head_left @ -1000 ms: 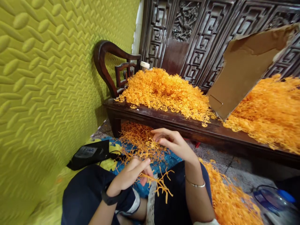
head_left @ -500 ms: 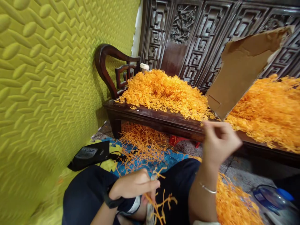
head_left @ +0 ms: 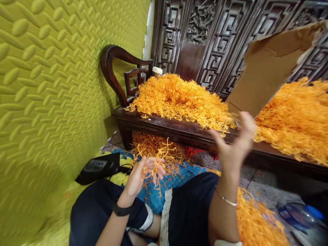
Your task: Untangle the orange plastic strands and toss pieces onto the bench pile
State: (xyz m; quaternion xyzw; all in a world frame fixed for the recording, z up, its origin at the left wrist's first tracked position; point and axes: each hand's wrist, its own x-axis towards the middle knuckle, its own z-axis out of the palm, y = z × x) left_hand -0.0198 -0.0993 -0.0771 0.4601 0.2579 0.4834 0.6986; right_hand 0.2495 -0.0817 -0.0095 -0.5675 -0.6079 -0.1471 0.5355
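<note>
My left hand [head_left: 146, 171], with a black band on its wrist, has its fingers spread under thin branching orange stems [head_left: 159, 167]; some stems lie across the palm. Behind it, a tangle of bare orange stems [head_left: 146, 140] spreads beneath the bench. My right hand [head_left: 234, 140] is raised at the bench's front edge, thumb and fingers apart, blurred by motion. A blurred orange streak is just beyond its fingertips. Small orange pieces [head_left: 179, 99] form a heap on the dark wooden bench [head_left: 164, 126], left of the upright cardboard [head_left: 271, 68].
Longer orange pieces [head_left: 299, 119] lie right of the cardboard. A white-lidded container [head_left: 157, 71] stands behind the heap. A black pouch [head_left: 98, 167] rests at left on the floor. More orange stems [head_left: 256, 218] and a blue-capped bottle [head_left: 299, 215] are at lower right.
My left hand has moved up and forward with the stems, and its fingers have spread. My right hand has gone from a pinch to open, and tipped toward the heap.
</note>
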